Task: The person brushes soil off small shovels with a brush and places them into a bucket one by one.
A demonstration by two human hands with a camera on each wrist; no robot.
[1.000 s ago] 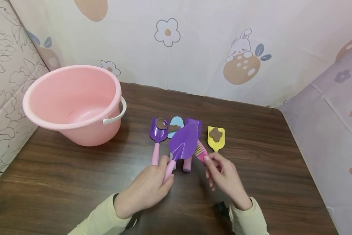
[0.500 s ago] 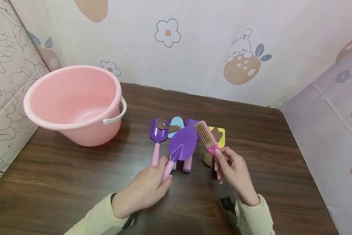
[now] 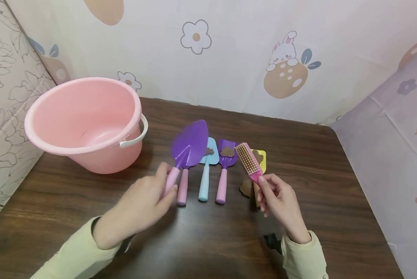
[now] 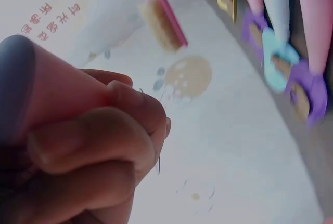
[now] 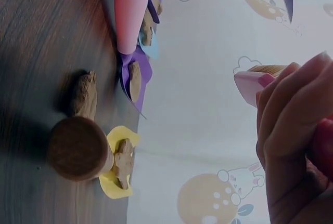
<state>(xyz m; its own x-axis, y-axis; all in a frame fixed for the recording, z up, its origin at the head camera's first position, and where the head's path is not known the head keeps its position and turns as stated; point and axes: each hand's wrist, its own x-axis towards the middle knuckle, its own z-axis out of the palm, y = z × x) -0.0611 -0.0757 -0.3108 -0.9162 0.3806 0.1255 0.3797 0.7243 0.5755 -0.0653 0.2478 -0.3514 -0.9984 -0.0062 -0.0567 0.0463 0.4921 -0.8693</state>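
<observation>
My left hand (image 3: 135, 205) grips the pink handle of a purple hand trowel (image 3: 194, 145), its pointed blade raised above the table. In my right hand (image 3: 279, 201) is a pink brush (image 3: 248, 159), pinched by the handle with its tan bristles showing. Below them several small garden tools lie in a row: a purple shovel (image 3: 182, 188) partly hidden behind the trowel, a light blue one (image 3: 204, 184), another purple shovel (image 3: 222, 186) and a yellow one (image 3: 263, 162). Brown clay-like pieces rest on their blades. One loose brown piece (image 3: 246, 188) lies on the table near the yellow shovel's handle.
A pink bucket (image 3: 103, 161) with a white handle stands at the left of the dark wooden table (image 3: 316, 166). Printed cloth (image 3: 236, 77) hangs behind the table and along its sides.
The brush has come away from the trowel, rising and moving right with my right hand. My left hand has since carried the trowel left, uncovering the light blue and second purple shovels.
</observation>
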